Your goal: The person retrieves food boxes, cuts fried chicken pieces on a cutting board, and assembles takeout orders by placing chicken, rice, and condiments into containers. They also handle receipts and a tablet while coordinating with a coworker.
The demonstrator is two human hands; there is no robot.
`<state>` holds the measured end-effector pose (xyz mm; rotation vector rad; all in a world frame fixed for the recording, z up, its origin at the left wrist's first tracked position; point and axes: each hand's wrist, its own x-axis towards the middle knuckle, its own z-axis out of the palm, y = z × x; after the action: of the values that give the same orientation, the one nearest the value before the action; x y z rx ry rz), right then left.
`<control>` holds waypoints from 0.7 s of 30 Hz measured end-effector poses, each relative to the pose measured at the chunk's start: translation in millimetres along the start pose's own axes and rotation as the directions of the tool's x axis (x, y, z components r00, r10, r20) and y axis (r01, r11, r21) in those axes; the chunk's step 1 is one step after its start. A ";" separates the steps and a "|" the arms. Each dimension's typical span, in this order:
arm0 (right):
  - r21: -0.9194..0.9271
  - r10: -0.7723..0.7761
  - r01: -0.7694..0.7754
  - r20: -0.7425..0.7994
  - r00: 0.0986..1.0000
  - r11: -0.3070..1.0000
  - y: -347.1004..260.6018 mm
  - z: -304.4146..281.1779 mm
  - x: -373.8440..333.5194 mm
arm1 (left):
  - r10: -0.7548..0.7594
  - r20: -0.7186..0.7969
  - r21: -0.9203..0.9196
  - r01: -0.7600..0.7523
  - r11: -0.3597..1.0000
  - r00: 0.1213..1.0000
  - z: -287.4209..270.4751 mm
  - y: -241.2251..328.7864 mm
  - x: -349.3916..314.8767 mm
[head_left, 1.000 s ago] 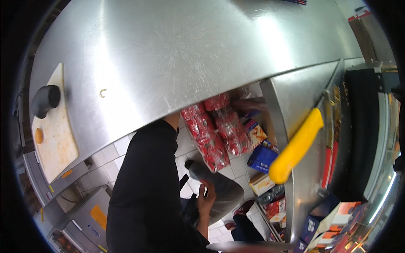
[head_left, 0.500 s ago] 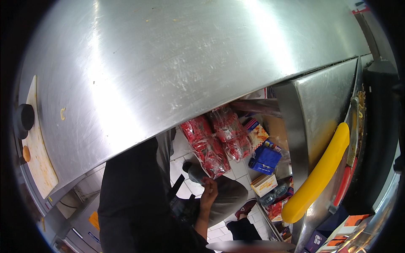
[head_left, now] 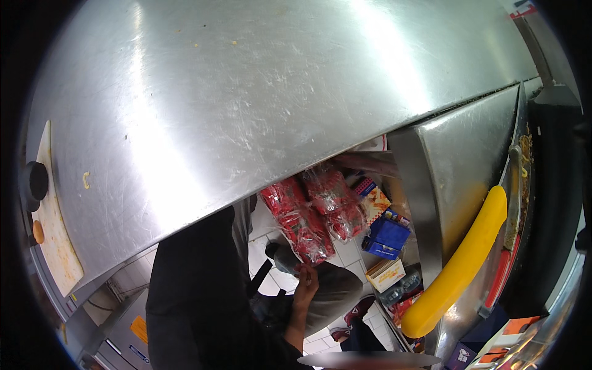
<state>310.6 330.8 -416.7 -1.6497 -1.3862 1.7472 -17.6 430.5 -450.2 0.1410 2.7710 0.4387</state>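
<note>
Below the edge of a steel counter [head_left: 265, 98], a person's right hand [head_left: 306, 287] hangs at the near end of red packages [head_left: 302, 231] wrapped in clear plastic, its fingers curled and partly open; whether the fingertips grip or merely brush the wrap cannot be told. The left hand is out of sight, its black sleeve [head_left: 197, 283] running up under the counter's lip, so its grip cannot be told either. The packages lie in 2 side-by-side rows, the film bunched and shiny over red contents, above a white tiled floor [head_left: 353, 254]. Just to their right sit an orange-and-white box [head_left: 375, 205], a blue box [head_left: 387, 237] and a cream box [head_left: 385, 274], with clear plastic containers [head_left: 404, 283] below; what these hold cannot be made out. On the steel ledge [head_left: 465, 139] at right rests a knife with a yellow handle [head_left: 456, 265], beside a tool with a red handle [head_left: 502, 277]. At far left, a white cutting board [head_left: 60, 246] lies on the counter, bearing a rounded black object [head_left: 34, 185] and 1 small brown piece [head_left: 38, 232].
</note>
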 end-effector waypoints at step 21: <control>0.178 0.118 -0.132 0.085 0.989 0.975 -203.2 -18.0 -130.2 | 0.491 0.790 -0.602 0.622 0.501 0.368 -175.5 -49.7 -72.3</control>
<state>288.6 325.1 -175.8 -1.6179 -1.1341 1.9606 -11.1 323.0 -286.2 -0.0255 1.0667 1.2301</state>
